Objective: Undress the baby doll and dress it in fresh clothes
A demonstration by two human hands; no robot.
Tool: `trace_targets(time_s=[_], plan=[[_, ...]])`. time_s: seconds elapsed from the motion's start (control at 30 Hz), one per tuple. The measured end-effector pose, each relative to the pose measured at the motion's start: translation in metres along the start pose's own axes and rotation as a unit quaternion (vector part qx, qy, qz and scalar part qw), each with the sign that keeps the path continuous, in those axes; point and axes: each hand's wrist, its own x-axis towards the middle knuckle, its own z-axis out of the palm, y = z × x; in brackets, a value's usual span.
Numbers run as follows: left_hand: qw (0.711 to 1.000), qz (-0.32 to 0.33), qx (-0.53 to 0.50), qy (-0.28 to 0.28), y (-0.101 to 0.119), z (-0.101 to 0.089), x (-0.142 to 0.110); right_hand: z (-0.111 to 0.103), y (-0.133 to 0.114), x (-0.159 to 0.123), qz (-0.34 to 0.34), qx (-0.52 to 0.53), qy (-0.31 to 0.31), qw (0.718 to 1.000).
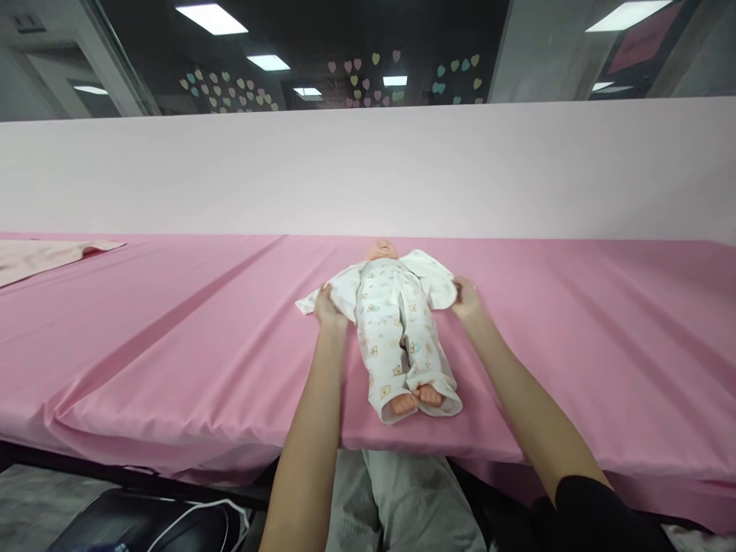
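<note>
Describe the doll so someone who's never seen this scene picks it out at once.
Start at the pink-covered table in front of the white wall. Near its middle, between the person's left hand and right hand, lies the doll, bare feet toward the person. Unlike the pale cloth at far left, it has a head and white clothes with small prints.

The left forearm (pixel 307 429) reaches forward; the right forearm (pixel 529 391) slants inward. Left hand (pixel 329 308) and right hand (pixel 468 299) are curled, apart.
</note>
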Motion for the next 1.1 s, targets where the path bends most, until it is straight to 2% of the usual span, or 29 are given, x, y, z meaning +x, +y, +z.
trace_targets(time_s=[0.07, 0.1, 0.17, 0.2, 0.23, 0.27, 0.3, 0.33, 0.37, 0.4, 0.43, 0.5, 0.6, 0.7, 0.8, 0.93, 1.0, 1.1], plan=[[0.993, -0.03, 0.002, 0.115, 0.005, -0.011, 0.008, -0.024, -0.006, 0.021, 0.005, -0.002, 0.082, 0.997], [0.988, -0.022, 0.003, 0.153, 0.007, -0.014, 0.007, -0.032, -0.008, 0.027, 0.002, -0.002, 0.12, 0.993], [0.981, 0.067, 0.015, 0.179, 0.009, -0.011, -0.002, -0.032, -0.01, 0.033, -0.023, 0.0, 0.18, 0.983], [0.976, 0.141, 0.034, 0.16, 0.009, -0.007, -0.009, -0.023, -0.011, 0.032, -0.054, 0.003, 0.185, 0.981], [0.966, 0.225, 0.063, 0.112, 0.008, -0.001, -0.017, -0.009, -0.01, 0.03, -0.099, 0.0, 0.166, 0.981], [0.946, 0.305, 0.102, 0.038, 0.005, 0.006, -0.024, 0.009, -0.009, 0.025, -0.156, -0.012, 0.123, 0.98], [0.919, 0.364, 0.146, -0.048, 0.001, 0.013, -0.029, 0.028, -0.007, 0.02, -0.221, -0.04, 0.054, 0.973], [0.89, 0.395, 0.191, -0.127, -0.003, 0.019, -0.033, 0.048, -0.004, 0.013, -0.284, -0.089, -0.026, 0.954], [0.863, 0.407, 0.234, -0.187, -0.008, 0.024, -0.036, 0.065, -0.001, 0.007, -0.341, -0.155, -0.101, 0.922], [0.844, 0.405, 0.272, -0.223, -0.013, 0.027, -0.036, 0.079, 0.003, 0.001, -0.385, -0.226, -0.163, 0.88], [0.834, 0.393, 0.303, -0.241, -0.017, 0.029, -0.036, 0.089, 0.008, -0.004, -0.415, -0.294, -0.205, 0.836], [0.831, 0.362, 0.341, -0.248, -0.023, 0.029, -0.032, 0.096, 0.015, -0.014, -0.443, -0.4, -0.227, 0.77], [0.827, 0.346, 0.356, -0.264, -0.025, 0.027, -0.029, 0.081, 0.022, -0.027, -0.46, -0.475, -0.193, 0.725], [0.825, 0.36, 0.348, -0.261, -0.023, 0.027, -0.031, 0.056, 0.022, -0.04, -0.49, -0.495, -0.195, 0.69], [0.817, 0.396, 0.35, -0.228, -0.02, 0.025, -0.036, 0.037, 0.019, -0.05, -0.5, -0.494, -0.224, 0.675], [0.798, 0.444, 0.358, -0.195, -0.016, 0.018, -0.043, 0.024, 0.021, -0.054, -0.462, -0.466, -0.263, 0.707], [0.784, 0.46, 0.367, -0.199, -0.016, 0.013, -0.049, 0.021, 0.023, -0.054, -0.442, -0.467, -0.267, 0.718], [0.741, 0.479, 0.411, -0.23, -0.013, 0.002, -0.061, 0.02, 0.023, -0.057, -0.414, -0.507, -0.258, 0.711]])
